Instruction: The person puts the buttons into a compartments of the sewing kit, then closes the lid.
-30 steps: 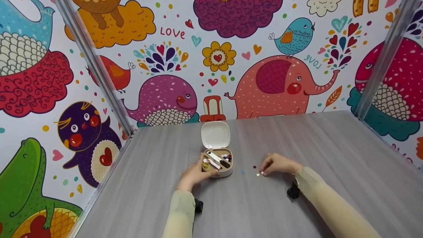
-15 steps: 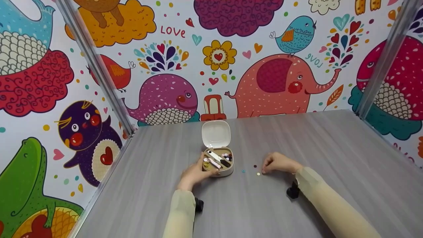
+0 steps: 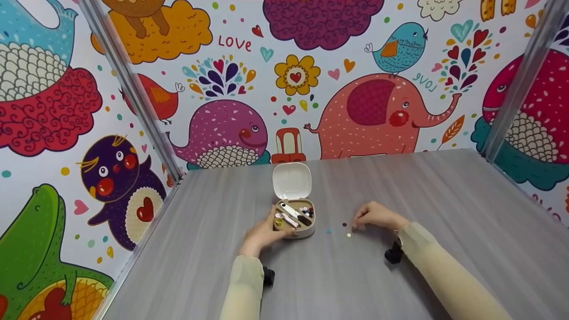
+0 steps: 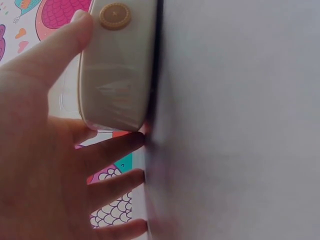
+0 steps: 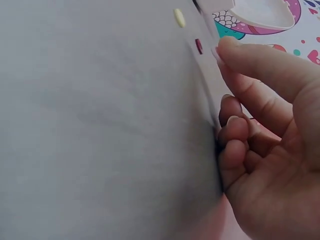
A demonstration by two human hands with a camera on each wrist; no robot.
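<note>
On the grey table [image 3: 329,280], our left hand [image 3: 261,234] grips the near-left corner of an open white box [image 3: 304,234], thumb pressed beside the round badge [image 4: 115,16] on its wall, other fingers spread behind. Its lid [image 3: 291,180] stands upright at the back; inside, a white-and-dark tool [image 3: 290,209] lies slantwise between small pieces, with a cluster of buttons [image 3: 306,211] at the far right. Right of the box, our right hand [image 3: 378,216] pinches a pale button [image 5: 216,54] between thumb and forefinger, only a sliver showing. Near those fingertips lie a dark red button [image 3: 344,224] and a cream one; a blue button [image 3: 329,231] lies closer to the box.
</note>
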